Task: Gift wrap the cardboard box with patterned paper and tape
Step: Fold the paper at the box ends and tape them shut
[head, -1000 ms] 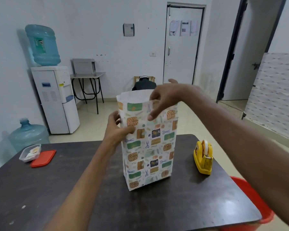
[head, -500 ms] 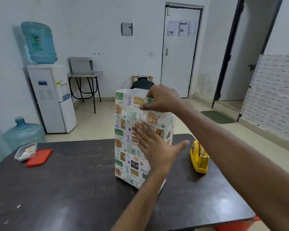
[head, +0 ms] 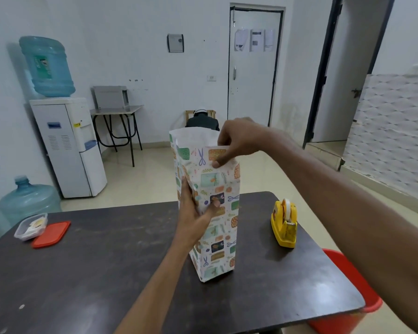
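box (head: 221,239) is standing upright on end near the middle of the table (head: 101,266), fully covered by the paper (head: 204,166); no cardboard is showing. the paper is rising past the box as an open sleeve, its white inner side showing at the top rear. the lower end is sitting flat on the table.

right hand (head: 238,141) is reaching in from the right at the top of the sleeve. its fingers (head: 223,141) are curling over the near top edge and the thumb is pressing on the printed face, pinching the paper between them.

left hand (head: 191,215) is holding the wrapped box at mid height on its left side. the thumb is lying across the near face and the fingers are wrapping round the left face; their tips are hidden, so cannot tell how far they are spread.

tape dispenser (head: 284,225), yellow, is sitting on the table to the right of the box, well apart from it, with no hand on it.

at the far left of the table a clear container (head: 30,226) is sitting open, with a red lid (head: 51,234) lying just beside it.

a red bucket (head: 348,300) is showing below the table's right edge. a water cooler (head: 68,145) is standing against the left wall.
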